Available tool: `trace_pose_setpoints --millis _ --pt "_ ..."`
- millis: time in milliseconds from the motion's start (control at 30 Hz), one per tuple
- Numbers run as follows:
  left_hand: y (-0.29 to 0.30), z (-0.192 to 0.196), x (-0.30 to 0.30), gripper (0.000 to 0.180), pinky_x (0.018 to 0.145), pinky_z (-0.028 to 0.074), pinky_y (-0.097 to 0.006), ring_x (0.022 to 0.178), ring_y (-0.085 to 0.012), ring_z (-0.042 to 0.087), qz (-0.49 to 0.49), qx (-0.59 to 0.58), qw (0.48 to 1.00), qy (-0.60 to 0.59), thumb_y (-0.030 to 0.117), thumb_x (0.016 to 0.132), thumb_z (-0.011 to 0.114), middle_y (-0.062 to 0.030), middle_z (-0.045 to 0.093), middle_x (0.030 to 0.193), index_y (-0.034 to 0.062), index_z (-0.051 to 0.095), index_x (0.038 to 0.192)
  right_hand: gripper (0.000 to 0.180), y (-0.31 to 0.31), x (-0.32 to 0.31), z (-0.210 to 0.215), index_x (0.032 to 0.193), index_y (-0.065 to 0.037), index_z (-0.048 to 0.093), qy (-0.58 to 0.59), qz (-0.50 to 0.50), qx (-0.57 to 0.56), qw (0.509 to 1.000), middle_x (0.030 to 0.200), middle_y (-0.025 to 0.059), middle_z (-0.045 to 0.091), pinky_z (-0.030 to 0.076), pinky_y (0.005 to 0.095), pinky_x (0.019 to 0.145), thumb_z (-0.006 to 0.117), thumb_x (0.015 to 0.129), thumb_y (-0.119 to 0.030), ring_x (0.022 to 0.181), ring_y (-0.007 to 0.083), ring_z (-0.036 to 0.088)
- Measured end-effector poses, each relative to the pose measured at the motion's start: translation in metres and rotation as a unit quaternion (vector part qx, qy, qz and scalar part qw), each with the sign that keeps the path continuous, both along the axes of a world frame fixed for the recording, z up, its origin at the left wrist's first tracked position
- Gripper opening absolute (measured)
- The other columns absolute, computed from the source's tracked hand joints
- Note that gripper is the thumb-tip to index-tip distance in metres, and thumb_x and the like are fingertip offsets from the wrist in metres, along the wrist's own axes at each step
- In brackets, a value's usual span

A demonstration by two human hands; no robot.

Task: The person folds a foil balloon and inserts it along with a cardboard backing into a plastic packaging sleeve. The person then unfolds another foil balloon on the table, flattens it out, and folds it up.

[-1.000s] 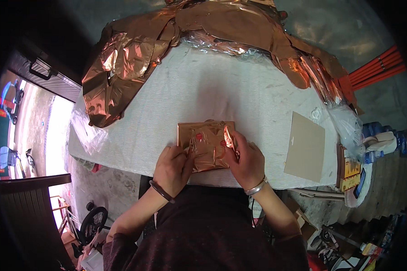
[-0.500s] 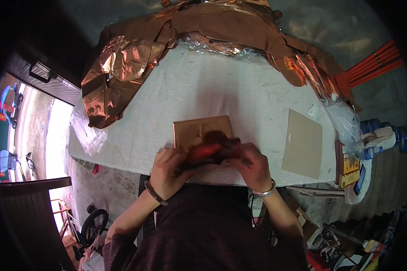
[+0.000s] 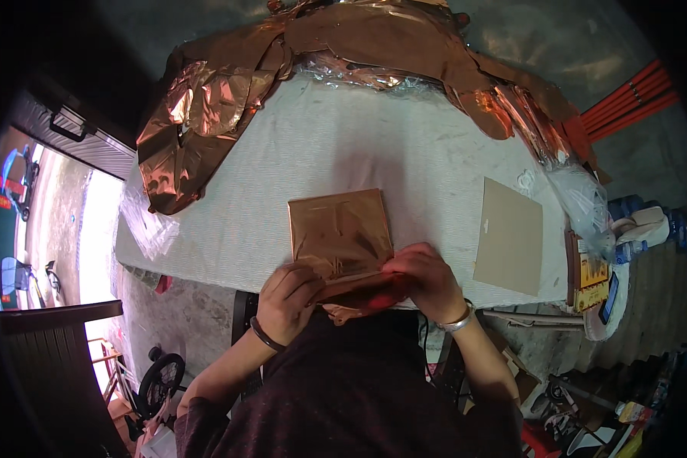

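At table edge, both hands on foil square

A table under a white, rough cloth fills the middle, its near edge running just below the fingers. Beyond the fingers, crumpled copper-coloured foil sheets lie heaped along the far edge and spill over the left corner. Right of the fingers, a plain cardboard square lies flat. Further right, orange rods lean. Far left, a dark shutter opens onto a bright, sunlit street. Below left, the floor is grey concrete.
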State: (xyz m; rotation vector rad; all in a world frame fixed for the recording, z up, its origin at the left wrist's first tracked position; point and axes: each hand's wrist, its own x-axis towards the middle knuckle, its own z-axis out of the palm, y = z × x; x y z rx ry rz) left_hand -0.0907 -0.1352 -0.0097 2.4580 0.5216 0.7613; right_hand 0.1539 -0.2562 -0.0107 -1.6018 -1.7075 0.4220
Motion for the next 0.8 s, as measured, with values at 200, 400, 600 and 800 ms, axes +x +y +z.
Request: trace_pose_setpoints --millis 200,400,600,800 --pt "-0.003 -0.002 0.006 0.021 0.079 0.048 -0.038 0.091 -0.0307 0.058 0.064 -0.030 0.997 -0.018 0.000 0.068 0.069 -0.0117 0.061 0.095 0.0002 0.067 0.089 0.022 0.005 -0.015 0.000 0.101 -0.006 0.063 0.101 -0.129 -0.070 0.984 0.087 0.0092 0.066 0.050 0.0335 0.080 0.069 0.080 -0.007 0.090 0.0256 0.063" --pt "0.001 -0.007 0.017 0.008 0.073 0.042 -0.037 0.083 -0.0307 0.054 0.118 -0.039 0.992 -0.017 -0.001 0.075 0.067 -0.0117 0.057 0.088 -0.0012 0.062 0.082 0.023 0.021 -0.024 0.003 0.100 -0.005 0.057 0.066 -0.200 -0.069 0.975 0.074 0.0061 0.062 0.047 0.0342 0.072 0.070 0.082 -0.011 0.077 0.0215 0.060" --pt "0.005 -0.003 0.028 0.008 0.070 0.038 -0.039 0.079 -0.0307 0.051 0.132 0.004 0.991 0.015 0.005 0.076 0.067 -0.0109 0.055 0.086 0.0006 0.061 0.079 0.021 0.026 -0.031 -0.001 0.098 -0.006 0.058 -0.003 -0.220 -0.009 0.975 0.064 0.0030 0.054 0.043 0.0367 0.068 0.068 0.080 -0.008 0.067 0.0222 0.052" --pt "0.006 -0.004 0.027 0.010 0.071 0.039 -0.040 0.083 -0.0297 0.052 0.126 0.027 0.990 0.059 0.010 0.077 0.068 -0.0087 0.055 0.087 0.0033 0.061 0.075 0.024 0.024 -0.042 0.001 0.100 -0.005 0.057 -0.106 -0.233 -0.007 0.967 0.076 0.0066 0.057 0.043 0.0391 0.070 0.068 0.079 -0.009 0.078 0.0263 0.054"
